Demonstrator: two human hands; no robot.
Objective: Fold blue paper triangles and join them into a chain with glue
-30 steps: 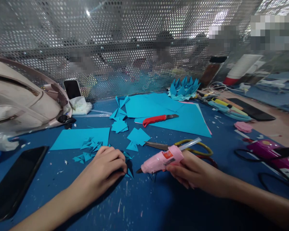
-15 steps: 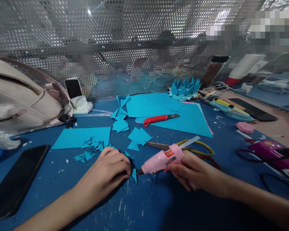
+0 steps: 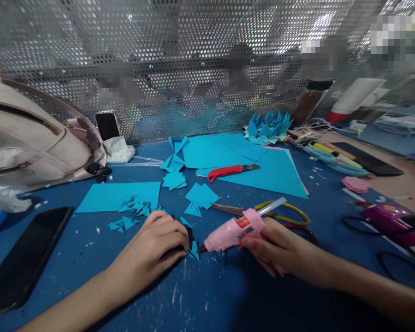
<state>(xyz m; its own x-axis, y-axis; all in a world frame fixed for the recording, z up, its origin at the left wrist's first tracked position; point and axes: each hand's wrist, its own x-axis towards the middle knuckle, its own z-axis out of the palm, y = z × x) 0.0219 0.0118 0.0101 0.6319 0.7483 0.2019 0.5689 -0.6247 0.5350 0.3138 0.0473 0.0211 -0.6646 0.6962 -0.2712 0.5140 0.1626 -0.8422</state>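
My right hand (image 3: 273,246) is wrapped round a pink hot glue gun (image 3: 224,234), with a clear glue stick (image 3: 272,205) jutting from its back. The gun's dark nozzle points left and meets, or nearly meets, the edge of a small folded blue paper piece (image 3: 193,251). Fingers of my left hand (image 3: 164,242) pinch that piece at its left side, low over the table; part of it is hidden under the fingertips. More folded blue pieces (image 3: 134,206) lie just beyond my left hand, and cut blue squares (image 3: 202,195) lie ahead of the gun.
Scissors (image 3: 228,209) lie behind the glue gun. A red-handled cutter (image 3: 228,172) rests on blue sheets (image 3: 221,150). Farther back stands a spiky blue paper form (image 3: 268,128). A phone (image 3: 27,253) and a beige bag (image 3: 34,138) are at left, a purple device (image 3: 394,226) with cord at right.
The small paper piece has turned slightly between my left fingers, showing a different side to the nozzle. The glue gun stays almost in place; the whole view has shifted slightly.
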